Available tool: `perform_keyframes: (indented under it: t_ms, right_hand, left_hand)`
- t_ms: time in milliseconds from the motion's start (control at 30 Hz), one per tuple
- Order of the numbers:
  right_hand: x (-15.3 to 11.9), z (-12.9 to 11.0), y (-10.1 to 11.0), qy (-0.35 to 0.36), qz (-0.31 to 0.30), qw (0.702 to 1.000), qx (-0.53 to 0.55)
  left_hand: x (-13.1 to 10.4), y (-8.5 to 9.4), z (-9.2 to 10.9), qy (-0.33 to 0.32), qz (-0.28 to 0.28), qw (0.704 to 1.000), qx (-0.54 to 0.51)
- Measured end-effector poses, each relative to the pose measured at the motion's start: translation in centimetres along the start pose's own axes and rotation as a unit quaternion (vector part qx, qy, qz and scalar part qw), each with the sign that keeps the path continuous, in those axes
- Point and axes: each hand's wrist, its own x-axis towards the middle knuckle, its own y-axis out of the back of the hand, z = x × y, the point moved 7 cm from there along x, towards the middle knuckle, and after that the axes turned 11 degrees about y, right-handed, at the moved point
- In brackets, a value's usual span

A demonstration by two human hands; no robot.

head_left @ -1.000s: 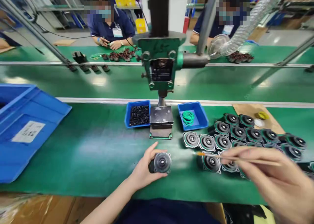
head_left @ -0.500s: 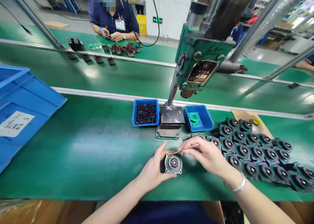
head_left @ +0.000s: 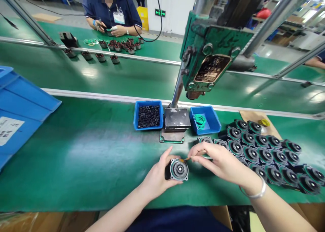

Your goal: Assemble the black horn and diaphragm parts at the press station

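My left hand (head_left: 156,179) curls around a round black housing with a silver-coloured metal flange (head_left: 179,174), thumb on one side and fingers on the other. The housing is near the middle of the front edge of the green-topped table (head_left: 101,154), its ringed face turned up towards me; I cannot tell whether its base touches the surface. My right hand (head_left: 215,157) pinches a thin brush with an orange-brown tip (head_left: 182,160) between thumb and fingers, the tip at the flange's upper rim.

Towards the table's back edge, a blue plastic tray of small black rings (head_left: 148,127) sits left of a grey steel block (head_left: 177,117), and a blue plastic tray of thin green rings (head_left: 211,123) sits right of it. Rows of similar black housings (head_left: 264,154) crowd the table's right side. At the left edge stands a large blue plastic bin (head_left: 20,106).
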Motion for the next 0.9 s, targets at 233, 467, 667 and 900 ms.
perform_keyframes:
  t_ms: [233,467,667,900]
  right_hand:
    - [-3.5,-2.2,-1.6,-0.027,0.083,0.996,-0.022]
    - [-5.2,-4.3,-3.5,0.016,0.268,0.963,0.038]
    - [-3.6,-6.5,-5.0,0.145,0.187,0.961,-0.143]
    - [-1.5,-9.6,-7.8,0.27,0.086,0.89,-0.357]
  left_hand:
    - [-0.5,-0.3,0.1,-0.017,0.06,0.997,0.041]
    - [-1.2,-0.7,0.4,-0.055,0.096,0.99,0.083]
    - [-1.2,-0.9,0.5,-0.079,0.096,0.989,0.083]
    - [-1.1,-1.0,0.1,-0.073,0.087,0.989,0.098]
